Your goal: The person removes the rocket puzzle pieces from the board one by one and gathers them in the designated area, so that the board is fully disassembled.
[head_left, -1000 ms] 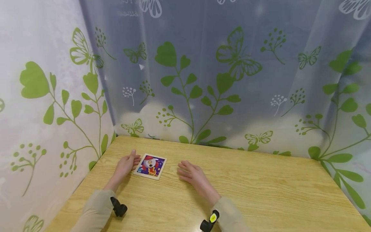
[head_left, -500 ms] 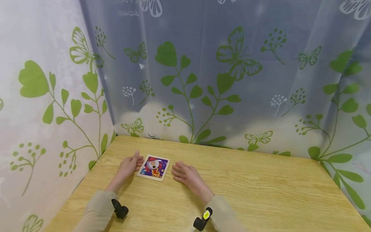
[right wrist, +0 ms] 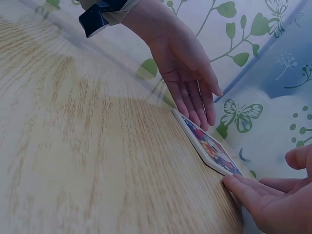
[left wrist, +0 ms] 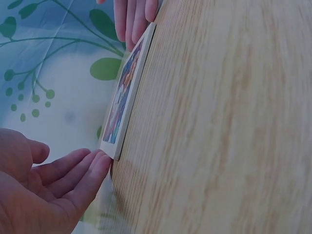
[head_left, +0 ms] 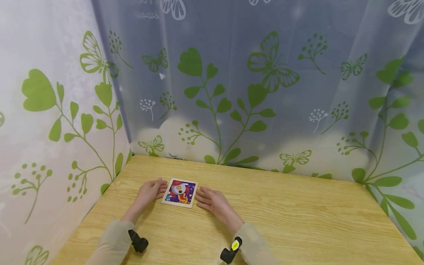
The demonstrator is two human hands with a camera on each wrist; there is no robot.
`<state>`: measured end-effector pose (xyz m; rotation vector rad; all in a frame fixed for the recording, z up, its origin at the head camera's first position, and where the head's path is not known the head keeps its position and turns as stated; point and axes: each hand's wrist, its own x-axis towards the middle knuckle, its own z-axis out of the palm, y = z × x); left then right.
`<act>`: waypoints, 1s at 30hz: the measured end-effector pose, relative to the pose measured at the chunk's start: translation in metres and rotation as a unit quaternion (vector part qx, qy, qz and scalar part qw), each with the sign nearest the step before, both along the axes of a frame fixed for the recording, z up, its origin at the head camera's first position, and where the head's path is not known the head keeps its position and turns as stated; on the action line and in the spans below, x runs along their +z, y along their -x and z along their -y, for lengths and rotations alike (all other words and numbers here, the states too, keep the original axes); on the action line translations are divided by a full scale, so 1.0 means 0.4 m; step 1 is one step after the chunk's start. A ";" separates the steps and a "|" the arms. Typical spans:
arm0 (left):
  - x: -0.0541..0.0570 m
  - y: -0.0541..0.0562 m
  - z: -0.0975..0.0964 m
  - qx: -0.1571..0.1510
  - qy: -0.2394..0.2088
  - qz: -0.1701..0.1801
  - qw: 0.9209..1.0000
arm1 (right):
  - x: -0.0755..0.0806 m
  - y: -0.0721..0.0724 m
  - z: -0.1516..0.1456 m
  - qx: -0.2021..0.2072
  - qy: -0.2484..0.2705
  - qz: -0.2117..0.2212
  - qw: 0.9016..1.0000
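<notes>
A square picture board [head_left: 180, 192] with a pale wooden border and a colourful cartoon on purple lies flat on the table. My left hand [head_left: 148, 193] is at its left side, and in the left wrist view the straight fingertips [left wrist: 101, 158] touch the board's edge. On the opposite side is my right hand [head_left: 215, 204], its fingers extended toward the board. The right wrist view has the right index fingertip [right wrist: 231, 181] at the board's near corner. Neither hand curls round the board.
The wood-grain table [head_left: 298, 221] stretches far to the right of the hands. Curtains printed with green leaves and butterflies [head_left: 232, 92] stand along its back and left edges. A small black camera sits on each sleeve, such as the left wrist camera [head_left: 138, 241].
The board has slid to the right, with my left hand following against its left side. My right hand has moved left, up to the board's right side.
</notes>
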<state>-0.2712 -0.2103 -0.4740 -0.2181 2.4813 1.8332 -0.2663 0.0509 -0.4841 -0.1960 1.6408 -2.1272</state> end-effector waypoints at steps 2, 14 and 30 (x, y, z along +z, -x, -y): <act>0.000 -0.003 -0.002 -0.001 -0.001 -0.003 1.000 | 0.001 0.000 -0.002 0.000 -0.002 0.001 1.000; -0.001 -0.011 -0.019 -0.007 -0.008 0.002 1.000 | 0.006 -0.007 -0.027 0.011 -0.020 -0.014 1.000; 0.001 -0.021 -0.047 -0.016 -0.010 0.001 1.000 | 0.006 -0.012 -0.069 0.020 -0.042 -0.027 0.999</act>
